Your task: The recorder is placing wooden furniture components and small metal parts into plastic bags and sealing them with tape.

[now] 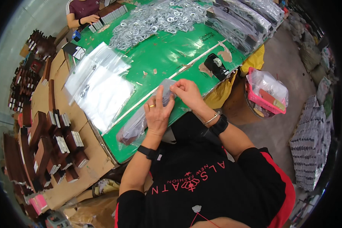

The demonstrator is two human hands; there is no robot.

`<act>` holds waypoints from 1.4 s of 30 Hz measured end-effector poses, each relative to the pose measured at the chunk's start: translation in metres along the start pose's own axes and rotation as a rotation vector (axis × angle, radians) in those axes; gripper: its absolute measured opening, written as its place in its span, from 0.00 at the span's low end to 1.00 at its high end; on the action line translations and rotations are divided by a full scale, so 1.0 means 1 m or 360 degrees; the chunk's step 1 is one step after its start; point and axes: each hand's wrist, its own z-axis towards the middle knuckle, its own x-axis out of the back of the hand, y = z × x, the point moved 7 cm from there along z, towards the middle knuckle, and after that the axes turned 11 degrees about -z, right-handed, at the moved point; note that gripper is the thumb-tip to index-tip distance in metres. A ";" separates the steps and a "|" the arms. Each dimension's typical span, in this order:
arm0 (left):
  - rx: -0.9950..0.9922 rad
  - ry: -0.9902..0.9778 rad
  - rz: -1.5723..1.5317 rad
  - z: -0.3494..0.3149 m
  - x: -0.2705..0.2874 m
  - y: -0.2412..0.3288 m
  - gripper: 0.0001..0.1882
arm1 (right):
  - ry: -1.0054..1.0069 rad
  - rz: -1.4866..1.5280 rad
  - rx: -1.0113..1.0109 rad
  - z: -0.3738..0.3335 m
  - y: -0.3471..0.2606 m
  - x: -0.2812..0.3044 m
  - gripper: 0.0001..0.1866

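My L hand [158, 114] lies over a clear-wrapped pkg [133, 124], can't tell if gripping; R hand [187, 94] pinches its far end. Clear bags [104, 89] lie left of L hand.

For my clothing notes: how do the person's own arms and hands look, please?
The left hand wears a gold ring, with a black wristband behind it; the right hand, a thin bracelet and broader black band. Neither is gloved. The sleeves are short and black, with red stripes.
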 end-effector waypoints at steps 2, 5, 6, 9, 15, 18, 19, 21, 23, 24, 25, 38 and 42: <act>-0.0012 0.0006 -0.0026 0.001 0.000 0.000 0.13 | 0.0021 -0.0064 -0.0014 0.002 0.003 0.002 0.15; -0.0036 -0.0023 -0.0059 -0.001 -0.003 0.000 0.11 | 0.0011 -0.0225 -0.0049 0.002 -0.004 0.006 0.16; -0.0057 -0.0058 -0.0044 -0.001 -0.004 0.002 0.13 | 0.0014 -0.0226 -0.0052 0.001 -0.006 0.007 0.16; -0.0073 -0.0073 -0.0042 0.000 -0.004 0.005 0.15 | 0.0009 -0.0308 -0.0077 -0.001 -0.011 0.011 0.16; 0.0033 -0.0142 -0.0188 0.007 0.000 -0.002 0.14 | -0.0209 -0.0125 -0.0120 -0.013 -0.011 0.016 0.16; 0.0135 -0.0205 -0.0296 0.015 0.005 -0.011 0.17 | -0.0189 0.0105 -0.0130 -0.019 -0.014 0.021 0.21; 0.0197 -0.0243 -0.0361 0.017 0.005 -0.015 0.19 | -0.0264 0.0238 -0.0183 -0.020 -0.014 0.018 0.22; 0.0231 -0.0283 -0.0435 0.021 0.004 -0.021 0.21 | -0.0332 0.0380 -0.0234 -0.018 -0.012 0.014 0.24; 0.0261 -0.0320 -0.0509 0.028 -0.001 -0.027 0.22 | -0.0288 0.0394 -0.0308 -0.013 -0.004 0.010 0.20; 0.0308 -0.0323 -0.0593 0.030 -0.002 -0.032 0.23 | -0.0292 0.0405 -0.0307 -0.011 -0.004 0.007 0.20; 0.0354 -0.0322 -0.0677 0.033 -0.003 -0.038 0.23 | -0.0271 0.0450 -0.0328 -0.007 -0.004 0.004 0.20; 0.0632 -0.0406 -0.1109 0.011 -0.034 -0.070 0.25 | 0.0453 -0.0146 0.0272 -0.011 0.012 -0.013 0.17; 0.0733 -0.0587 -0.1080 0.008 -0.022 -0.062 0.24 | 0.0382 -0.0296 0.0262 -0.024 0.000 0.000 0.18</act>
